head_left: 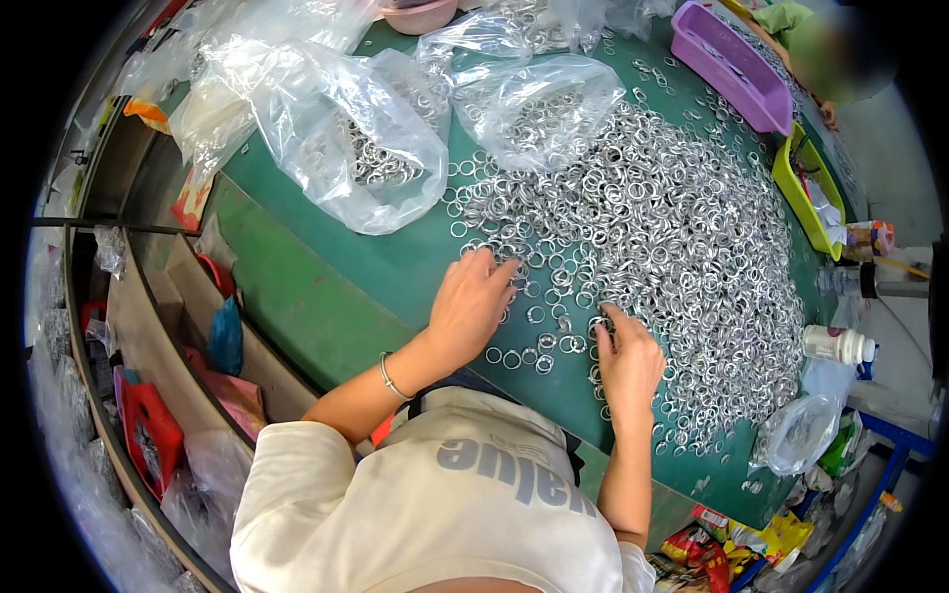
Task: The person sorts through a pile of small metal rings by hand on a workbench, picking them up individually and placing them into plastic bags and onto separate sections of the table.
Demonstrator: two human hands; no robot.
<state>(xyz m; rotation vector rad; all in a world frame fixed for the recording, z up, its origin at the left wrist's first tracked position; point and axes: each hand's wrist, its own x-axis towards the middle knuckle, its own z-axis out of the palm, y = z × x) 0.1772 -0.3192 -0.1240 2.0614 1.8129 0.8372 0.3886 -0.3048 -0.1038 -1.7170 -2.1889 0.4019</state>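
A broad pile of silver metal rings (pixel 692 257) covers the right half of the green table (pixel 336 267). At the pile's left edge is my left hand (pixel 469 301), back upward, fingers bent inward among loose rings; whatever its fingertips hold is hidden. My right hand (pixel 631 368) rests at the near edge of the pile, thumb and forefinger apart, touching rings. Between and below the hands, several single rings (pixel 528 357) lie spread on the tabletop. Beyond my left hand, a clear plastic bag (pixel 297 148) lies open with rings inside, beside another bag (pixel 539 109) of rings.
A purple basket (pixel 732 67) and a yellow-green basket (pixel 811 193) stand along the far right edge. Near them are a white bottle (pixel 838 344) and a crumpled clear bag (pixel 801 435). Wooden shelving (pixel 198 326) borders the left side. Another person (pixel 791 25) is at the upper right.
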